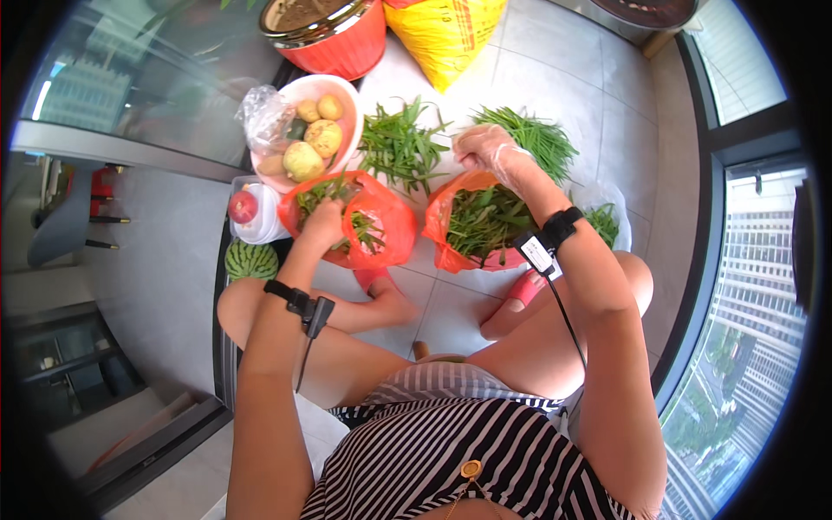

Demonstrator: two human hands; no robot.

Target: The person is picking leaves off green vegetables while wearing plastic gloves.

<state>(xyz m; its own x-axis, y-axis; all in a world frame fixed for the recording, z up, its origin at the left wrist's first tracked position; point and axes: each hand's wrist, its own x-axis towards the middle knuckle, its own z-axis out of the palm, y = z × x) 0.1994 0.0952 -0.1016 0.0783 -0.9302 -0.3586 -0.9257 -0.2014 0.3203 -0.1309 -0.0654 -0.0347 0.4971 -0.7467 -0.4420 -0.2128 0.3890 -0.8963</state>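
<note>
My left hand is in the mouth of a red plastic bag with leafy green stems; its fingers are around some greens. My right hand, in a clear plastic glove, is above the back rim of a second red plastic bag, which holds long-leaved greens. Its fingers are curled in; whether anything is between them is hidden. Behind the bags lie a loose pile of leafy greens and, to its right, a heap of thin green stalks.
A pink basin holds potatoes and other round produce. Left of the bags are a watermelon and white plastic containers with a red fruit. A red pot and yellow sack stand behind. A clear bag lies right.
</note>
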